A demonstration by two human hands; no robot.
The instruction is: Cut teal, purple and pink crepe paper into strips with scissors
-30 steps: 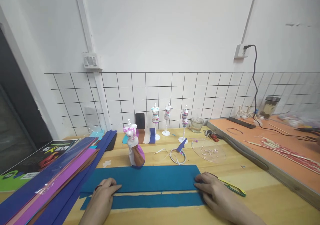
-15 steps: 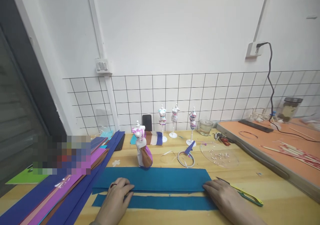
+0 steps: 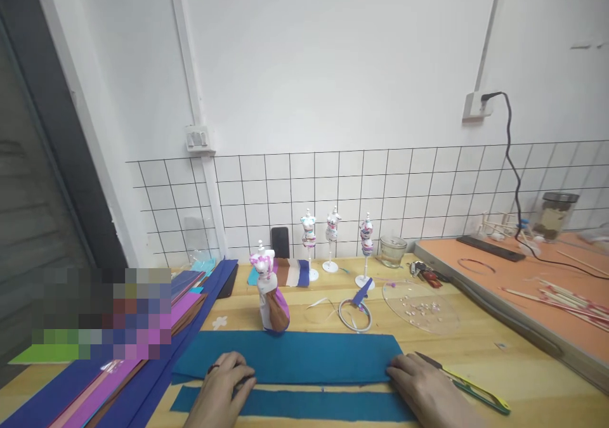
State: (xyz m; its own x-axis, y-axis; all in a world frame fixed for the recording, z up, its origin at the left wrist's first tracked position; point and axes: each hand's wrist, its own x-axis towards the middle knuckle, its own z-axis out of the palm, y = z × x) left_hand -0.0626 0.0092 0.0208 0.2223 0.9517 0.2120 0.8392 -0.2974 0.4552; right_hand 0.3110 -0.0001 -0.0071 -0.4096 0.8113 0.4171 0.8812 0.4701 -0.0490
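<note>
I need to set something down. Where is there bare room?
Largest: right of the snips, toward the orange board. Smaller: between the clear disc and teal cloth. Crowded: left, with stacked sheets; back, with mannequins and phone; front, where left hand and right hand rest on teal cloth.

The scene is viewed from head height above the near side of the wooden table (image 3: pixel 537 377), with the camera aimed forward and downward; the left hand (image 3: pixel 226 383) and right hand (image 3: pixel 423 387) are seen close, the white wall (image 3: pixel 333 66) farther off.
</note>
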